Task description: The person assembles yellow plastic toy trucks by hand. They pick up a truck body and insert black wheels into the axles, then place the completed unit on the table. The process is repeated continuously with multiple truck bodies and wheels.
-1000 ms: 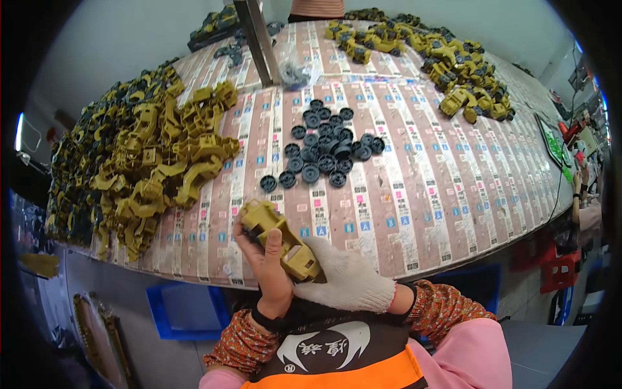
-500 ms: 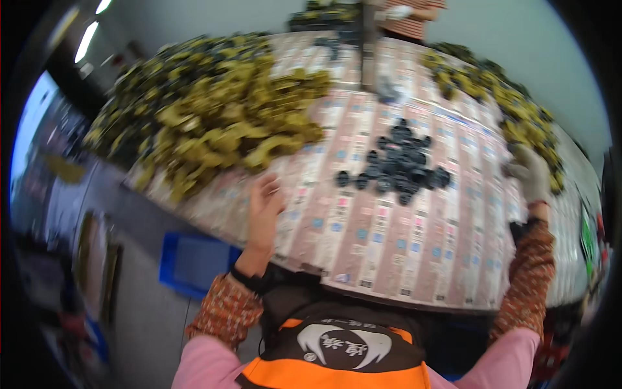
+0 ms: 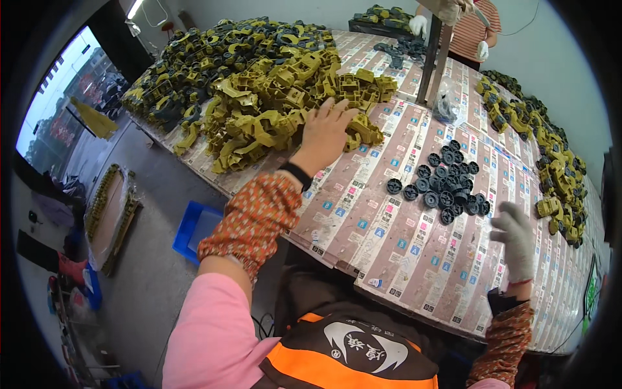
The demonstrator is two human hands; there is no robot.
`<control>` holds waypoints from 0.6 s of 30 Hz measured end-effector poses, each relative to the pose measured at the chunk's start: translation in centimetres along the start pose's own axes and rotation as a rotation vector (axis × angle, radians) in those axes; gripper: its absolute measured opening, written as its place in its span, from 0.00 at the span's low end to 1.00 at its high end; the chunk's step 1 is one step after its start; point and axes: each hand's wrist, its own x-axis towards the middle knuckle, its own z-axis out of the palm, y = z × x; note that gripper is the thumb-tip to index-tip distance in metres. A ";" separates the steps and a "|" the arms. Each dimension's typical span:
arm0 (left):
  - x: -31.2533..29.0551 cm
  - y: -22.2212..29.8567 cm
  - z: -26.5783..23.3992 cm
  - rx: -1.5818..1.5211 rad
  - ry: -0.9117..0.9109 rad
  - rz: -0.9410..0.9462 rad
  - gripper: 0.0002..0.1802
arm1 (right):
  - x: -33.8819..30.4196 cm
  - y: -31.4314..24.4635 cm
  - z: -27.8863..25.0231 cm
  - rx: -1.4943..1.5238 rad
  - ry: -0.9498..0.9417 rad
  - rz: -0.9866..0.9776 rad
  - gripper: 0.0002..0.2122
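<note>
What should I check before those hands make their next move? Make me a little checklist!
1. Left hand at the yellow parts: ok, it's over the pile's edge.
2. Left hand gripping one: cannot tell, its fingertips are among the parts.
3. Right hand free: ok, gloved, with nothing seen in it.
4. Dark wheels lined up neatly: not ok, they're in a loose heap.
5. Co-worker out of the way: ok, at the far side of the table.

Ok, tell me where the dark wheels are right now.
In the head view, the dark wheels lie right of centre on the striped table, between the yellow heap at left and the gloved right hand.
</note>
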 end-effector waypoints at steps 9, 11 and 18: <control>5.3 1.1 -0.1 0.214 -0.519 -0.036 0.32 | -3.3 2.3 5.3 -0.552 -0.232 -0.304 0.12; 4.6 0.7 0.1 -0.085 -0.233 -0.201 0.36 | -3.0 2.2 6.1 -0.642 -0.230 -0.331 0.11; -1.3 3.3 -6.4 -1.886 -0.334 -0.602 0.30 | 0.9 1.0 15.6 -0.784 -0.227 -0.707 0.07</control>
